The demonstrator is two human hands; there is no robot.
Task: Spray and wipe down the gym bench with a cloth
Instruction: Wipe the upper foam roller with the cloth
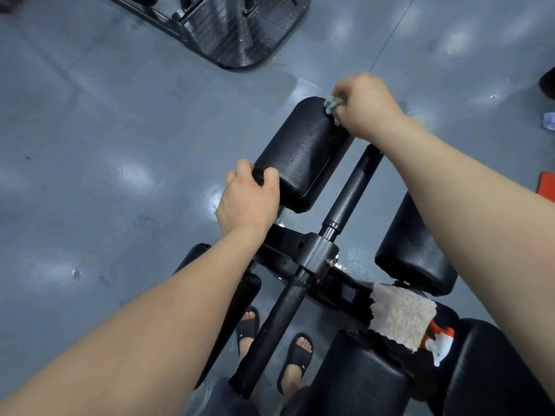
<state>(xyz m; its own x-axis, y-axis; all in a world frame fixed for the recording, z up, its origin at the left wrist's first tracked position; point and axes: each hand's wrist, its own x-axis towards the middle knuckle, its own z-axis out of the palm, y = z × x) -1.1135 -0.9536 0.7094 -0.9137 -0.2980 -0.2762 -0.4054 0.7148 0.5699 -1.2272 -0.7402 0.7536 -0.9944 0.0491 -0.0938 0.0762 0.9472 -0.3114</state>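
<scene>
Grey glossy floor (90,115), seen from above, with wet patches near the frame. Gym bench (318,253): black metal frame with a central bar (348,193) running from the lower middle up to the right, passing through a clamp collar. Black padded roller (303,151) to the left of the bar, its top surface dotted with droplets; a second black pad (414,244) to the right of the bar; further black padding at the lower right. Base of another machine, a ribbed tread plate (240,28), on the floor at the top.

Beige fluffy towel (402,316) draped over the frame at the lower right, touching an orange-and-white item (440,343) whose kind cannot be told.

Left hand (247,202): fingers and thumb curled over the near end of the padded roller, gripping it. Right hand (365,105): closed round a bunched grey cloth (332,104), which it presses against the far end of the same roller.

Two feet in black sandals (247,325) stand on the floor either side of the bar.
</scene>
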